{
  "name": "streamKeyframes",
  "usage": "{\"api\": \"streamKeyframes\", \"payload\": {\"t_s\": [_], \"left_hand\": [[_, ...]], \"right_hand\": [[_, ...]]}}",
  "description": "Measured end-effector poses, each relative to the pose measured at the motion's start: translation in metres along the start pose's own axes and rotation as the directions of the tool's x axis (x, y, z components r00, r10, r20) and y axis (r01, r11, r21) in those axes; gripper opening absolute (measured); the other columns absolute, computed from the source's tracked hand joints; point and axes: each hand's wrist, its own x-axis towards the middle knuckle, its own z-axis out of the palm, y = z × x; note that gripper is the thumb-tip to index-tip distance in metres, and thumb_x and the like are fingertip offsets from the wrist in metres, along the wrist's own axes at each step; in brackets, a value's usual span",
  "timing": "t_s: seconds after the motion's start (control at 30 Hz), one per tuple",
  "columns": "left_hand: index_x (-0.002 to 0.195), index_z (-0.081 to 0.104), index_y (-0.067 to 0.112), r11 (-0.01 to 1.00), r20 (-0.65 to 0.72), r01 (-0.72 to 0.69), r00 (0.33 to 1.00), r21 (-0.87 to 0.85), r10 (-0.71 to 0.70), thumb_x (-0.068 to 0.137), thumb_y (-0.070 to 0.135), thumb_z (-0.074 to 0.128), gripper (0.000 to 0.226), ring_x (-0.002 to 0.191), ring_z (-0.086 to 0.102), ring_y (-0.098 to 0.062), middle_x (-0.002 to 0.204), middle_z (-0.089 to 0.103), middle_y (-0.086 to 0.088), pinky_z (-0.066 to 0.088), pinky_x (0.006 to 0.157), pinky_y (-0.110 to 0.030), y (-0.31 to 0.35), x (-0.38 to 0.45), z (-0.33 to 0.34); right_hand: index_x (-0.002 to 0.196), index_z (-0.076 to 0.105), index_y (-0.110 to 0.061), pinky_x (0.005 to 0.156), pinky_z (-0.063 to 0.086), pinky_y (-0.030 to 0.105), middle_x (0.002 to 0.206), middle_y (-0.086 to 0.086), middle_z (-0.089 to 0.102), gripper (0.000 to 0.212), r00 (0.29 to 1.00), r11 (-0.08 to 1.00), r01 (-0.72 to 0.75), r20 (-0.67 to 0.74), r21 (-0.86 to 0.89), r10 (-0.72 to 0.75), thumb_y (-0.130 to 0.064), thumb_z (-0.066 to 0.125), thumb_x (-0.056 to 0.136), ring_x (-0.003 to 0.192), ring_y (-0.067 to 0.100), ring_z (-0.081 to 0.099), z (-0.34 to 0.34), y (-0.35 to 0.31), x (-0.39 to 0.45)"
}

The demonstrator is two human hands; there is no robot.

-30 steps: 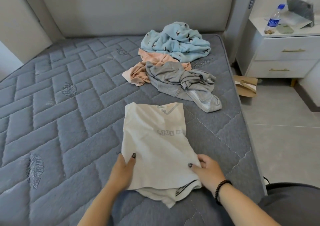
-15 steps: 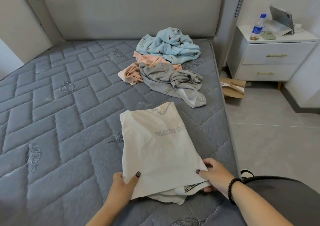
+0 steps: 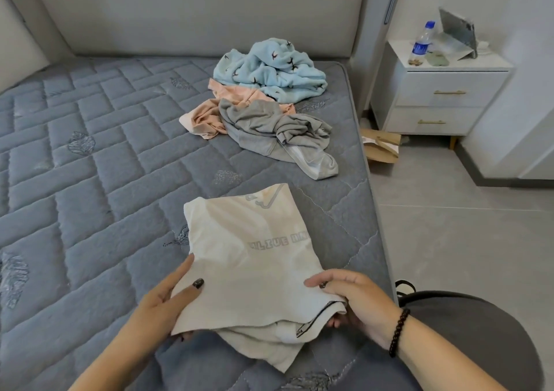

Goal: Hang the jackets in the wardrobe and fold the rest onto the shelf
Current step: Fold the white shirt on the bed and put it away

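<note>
Grey, peach and blue crumpled garments (image 3: 269, 103) beyond — left hand (image 3: 168, 300) and right hand (image 3: 356, 300) each pinching the white shirt (image 3: 254, 258) at its near edge.

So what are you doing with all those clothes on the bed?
A person is folding a cream white T-shirt with grey lettering on the grey quilted mattress. The left hand and the right hand each grip the near edge of the shirt, thumbs on top. Further up the bed lie three crumpled garments not yet folded: a grey sweatshirt, a peach pink top and a fluffy light blue garment with dark bird prints. No wardrobe or shelf is in view.
</note>
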Motion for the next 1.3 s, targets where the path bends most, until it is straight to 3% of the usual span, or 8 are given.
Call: {"api": "streamKeyframes", "payload": {"t_s": [0.27, 0.43, 0.53, 0.63, 0.83, 0.97, 1.13, 1.3], "left_hand": [[0.1, 0.077, 0.018, 0.965, -0.045, 0.049, 0.997, -0.256, -0.063, 0.093, 0.014, 0.055, 0.024, 0.045, 0.046, -0.008, 0.065, 0.058, -0.002, 0.042, 0.044, -0.016, 0.029, 0.071, -0.028], [0.126, 0.049, 0.001, 0.873, -0.234, 0.002, 0.963, -0.489, -0.133, 0.101, 0.003, 0.038, 0.027, 0.072, 0.07, -0.015, 0.087, 0.069, -0.013, 0.057, 0.063, -0.024, 0.049, 0.132, -0.015], [0.145, 0.029, 0.015, 0.984, -0.387, -0.055, 0.922, -0.17, -0.016, 0.098, 0.013, 0.052, 0.052, 0.091, 0.062, -0.014, 0.1, 0.061, 0.001, 0.047, 0.083, -0.027, 0.045, 0.146, 0.001], [0.135, 0.041, 0.019, 0.976, -0.506, -0.09, 0.844, 0.199, 0.181, 0.093, 0.025, 0.06, 0.046, 0.103, 0.054, -0.014, 0.114, 0.052, 0.005, 0.04, 0.079, -0.025, 0.021, 0.131, 0.015], [0.109, 0.043, 0.019, 0.977, -0.585, 0.028, 0.804, 0.213, 0.104, 0.092, 0.044, 0.055, 0.032, 0.097, 0.05, -0.016, 0.102, 0.045, 0.009, 0.037, 0.085, -0.031, -0.019, 0.108, 0.037], [0.094, 0.044, 0.022, 0.815, -0.545, 0.105, 0.791, 0.57, 0.279, 0.096, 0.043, 0.046, 0.021, 0.088, 0.042, -0.019, 0.087, 0.049, 0.008, 0.033, 0.09, -0.047, -0.019, 0.109, 0.039], [0.087, 0.045, 0.019, 0.782, -0.529, -0.027, 0.721, 0.623, 0.446, 0.099, 0.02, 0.047, 0.011, 0.062, 0.037, -0.005, 0.061, 0.048, 0.01, 0.028, 0.077, -0.038, -0.014, 0.116, 0.025], [0.102, 0.049, 0.012, 0.761, -0.51, 0.074, 0.783, 0.644, 0.356, 0.094, 0.025, 0.055, 0.016, 0.087, 0.052, -0.028, 0.095, 0.059, -0.007, 0.027, 0.085, -0.04, -0.01, 0.124, 0.017]], "right_hand": [[0.097, 0.068, -0.012, 0.053, 0.041, 0.022, 0.088, 0.011, 0.075, 0.029, 0.999, 0.998, 0.003, -0.046, 0.067, 0.001, -0.025, 0.043, 0.097, 0.068, 0.021, 0.072, 0.01, -0.076, 0.079], [0.12, 0.06, -0.013, 0.067, 0.045, 0.028, 0.101, 0.005, 0.071, 0.032, 0.991, 0.996, 0.023, -0.132, -0.081, -0.034, -0.009, 0.044, 0.093, 0.094, 0.019, 0.066, 0.018, -0.117, 0.145], [0.133, 0.045, 0.001, 0.09, 0.049, 0.042, 0.125, 0.016, 0.059, 0.046, 0.965, 0.939, 0.016, -0.239, -0.345, -0.104, 0.004, 0.048, 0.087, 0.112, 0.032, 0.057, 0.024, -0.103, 0.167], [0.107, 0.063, -0.013, 0.073, 0.05, 0.027, 0.106, 0.002, 0.068, 0.029, 0.896, 0.878, 0.069, -0.358, -0.474, -0.264, -0.002, 0.055, 0.081, 0.093, 0.017, 0.063, 0.025, -0.066, 0.167], [0.085, 0.06, -0.021, 0.073, 0.049, 0.029, 0.093, 0.001, 0.062, 0.011, 0.776, 0.918, 0.058, -0.56, -0.393, -0.289, -0.03, 0.066, 0.085, 0.085, 0.015, 0.059, 0.026, -0.016, 0.159], [0.08, 0.056, -0.014, 0.065, 0.04, 0.028, 0.079, -0.002, 0.058, 0.022, 0.768, 0.797, 0.051, -0.487, -0.602, -0.417, -0.033, 0.056, 0.092, 0.081, 0.018, 0.052, 0.029, -0.012, 0.152], [0.076, 0.055, -0.013, 0.055, 0.035, 0.023, 0.064, -0.004, 0.052, 0.023, 0.752, 0.745, 0.076, -0.452, -0.663, -0.48, -0.028, 0.056, 0.093, 0.061, 0.01, 0.045, 0.018, -0.024, 0.155], [0.09, 0.057, -0.015, 0.073, 0.043, 0.03, 0.089, 0.001, 0.059, 0.005, 0.774, 0.734, -0.091, -0.512, -0.673, -0.373, -0.019, 0.056, 0.092, 0.085, 0.02, 0.053, 0.027, -0.017, 0.161]]}}
